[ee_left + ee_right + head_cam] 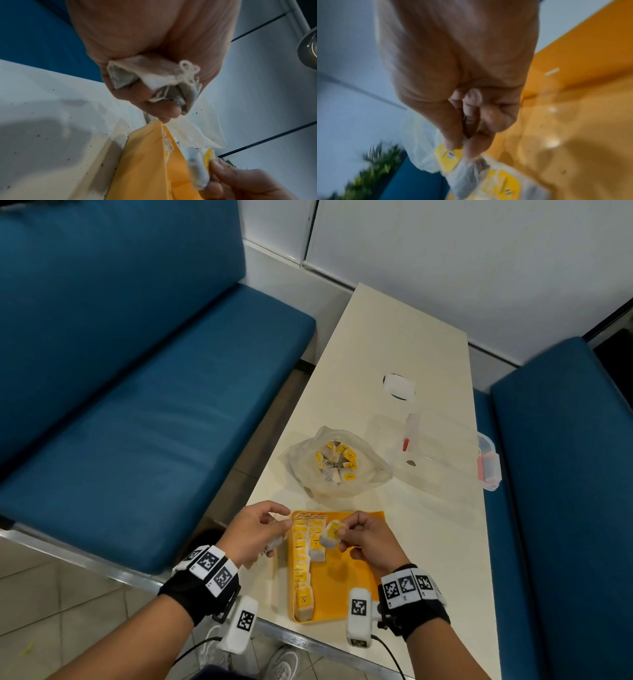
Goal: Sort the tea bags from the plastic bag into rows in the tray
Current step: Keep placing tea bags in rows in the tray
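While the right hand [368, 537] pinches a tea bag [331, 537] by its yellow tag low in the centre of the frame, above the yellow tray [356, 594], the left hand [255, 530] curls round more pale, crumpled tea bags [150, 81]. Two rows fill the tray's left side. Just above it, the clear plastic bag [337, 465] lies open, yellow tags showing inside.

The room is evenly and fairly brightly lit, with no harsh glare on the pale table [394, 344]. My wrists throw soft shadows on the yellow tray [346, 587]. The head view bends at its edges. Both wrist views are soft: my right hand [453, 67] is motion-blurred, my left hand [154, 33] slightly sharper.
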The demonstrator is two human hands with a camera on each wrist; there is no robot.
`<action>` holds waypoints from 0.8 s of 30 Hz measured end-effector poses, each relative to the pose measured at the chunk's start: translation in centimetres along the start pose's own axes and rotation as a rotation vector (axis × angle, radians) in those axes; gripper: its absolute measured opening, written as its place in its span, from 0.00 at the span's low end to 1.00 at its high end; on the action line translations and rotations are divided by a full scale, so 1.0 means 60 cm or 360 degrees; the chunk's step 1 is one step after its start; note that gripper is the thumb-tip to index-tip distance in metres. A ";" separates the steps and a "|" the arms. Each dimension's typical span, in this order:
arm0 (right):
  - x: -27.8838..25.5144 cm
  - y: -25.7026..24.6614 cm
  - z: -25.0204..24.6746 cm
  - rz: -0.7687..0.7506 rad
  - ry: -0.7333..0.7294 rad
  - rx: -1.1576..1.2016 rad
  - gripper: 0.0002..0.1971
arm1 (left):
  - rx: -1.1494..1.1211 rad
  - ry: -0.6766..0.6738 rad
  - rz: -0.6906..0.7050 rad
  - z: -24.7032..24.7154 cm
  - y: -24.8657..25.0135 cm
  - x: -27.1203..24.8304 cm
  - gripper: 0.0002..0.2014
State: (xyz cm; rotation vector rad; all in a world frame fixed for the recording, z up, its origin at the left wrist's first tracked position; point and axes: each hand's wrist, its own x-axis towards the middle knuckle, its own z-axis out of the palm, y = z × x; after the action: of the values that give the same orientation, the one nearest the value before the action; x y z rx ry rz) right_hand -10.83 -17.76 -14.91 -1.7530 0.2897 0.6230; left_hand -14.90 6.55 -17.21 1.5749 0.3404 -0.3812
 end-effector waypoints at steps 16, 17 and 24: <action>0.029 0.050 0.053 0.0180 -0.0062 -0.0638 0.07 | 0.0318 0.0015 -0.0079 0.028 -0.021 0.007 0.24; 0.032 0.052 0.057 0.0197 -0.0032 -0.0614 0.07 | 0.0312 0.0018 -0.0078 0.028 -0.021 0.006 0.24; 0.042 0.055 0.074 0.0253 0.0094 -0.0451 0.09 | 0.0288 0.0027 -0.0066 0.028 -0.033 0.015 0.25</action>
State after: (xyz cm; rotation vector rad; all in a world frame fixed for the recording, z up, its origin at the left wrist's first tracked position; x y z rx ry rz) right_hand -11.54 -14.10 -19.72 -2.0361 0.4002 0.7565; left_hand -15.02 4.92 -19.43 1.7507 0.3601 -0.4408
